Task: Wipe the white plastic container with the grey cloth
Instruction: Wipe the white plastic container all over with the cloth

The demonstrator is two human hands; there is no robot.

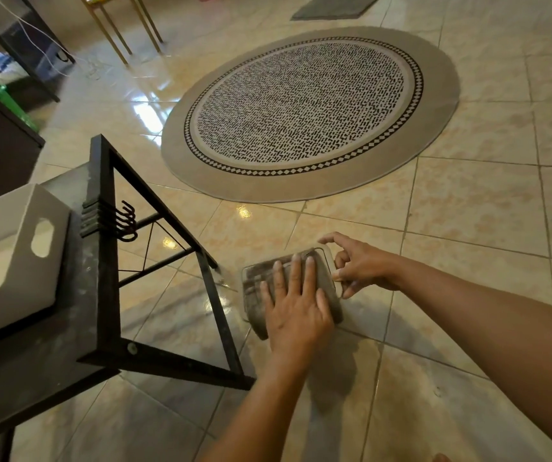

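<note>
The wiping step is judged to be under way. The white container (326, 258) is held in the air above the tiled floor (468, 228), just right of the black table (101, 295). Its right edge is pinched by the right hand (361, 265). The grey cloth (261, 288) is pressed flat against the container by the left hand (296, 311), fingers spread, not clenched. Next, a steady sweep across the surface seems called for, with the pinch kept firm.
</note>
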